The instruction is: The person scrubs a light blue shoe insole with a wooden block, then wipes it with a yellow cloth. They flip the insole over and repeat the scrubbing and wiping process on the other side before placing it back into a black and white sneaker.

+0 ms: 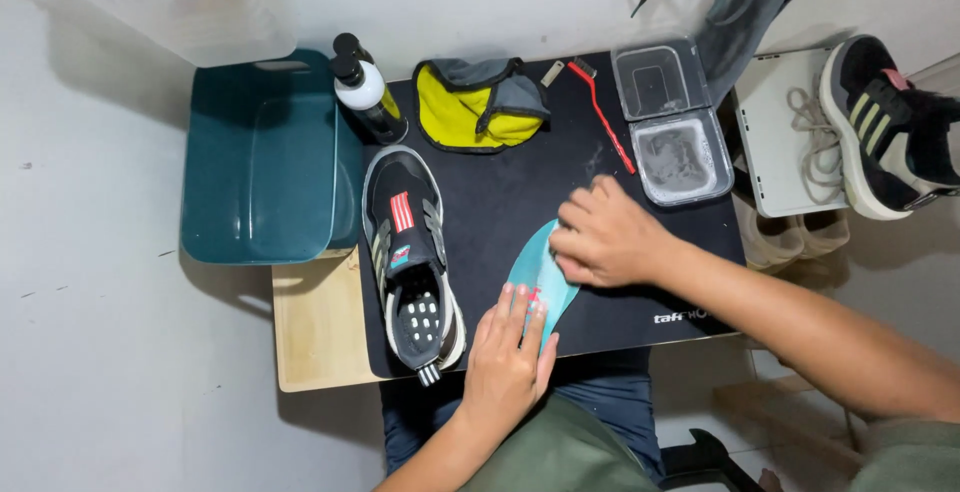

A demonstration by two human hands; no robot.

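A teal insole lies on the black mat near its front edge. My left hand presses flat on the insole's near end, fingers spread. My right hand rests over the far end with fingers curled; whether it holds anything I cannot tell. Just left of the insole a black sneaker with red and white stripes lies on the mat, laces removed.
A teal tub stands at the left, with a spray bottle beside it. A yellow-grey cloth, a red brush and two clear trays sit at the back. A second sneaker rests on a white box at right.
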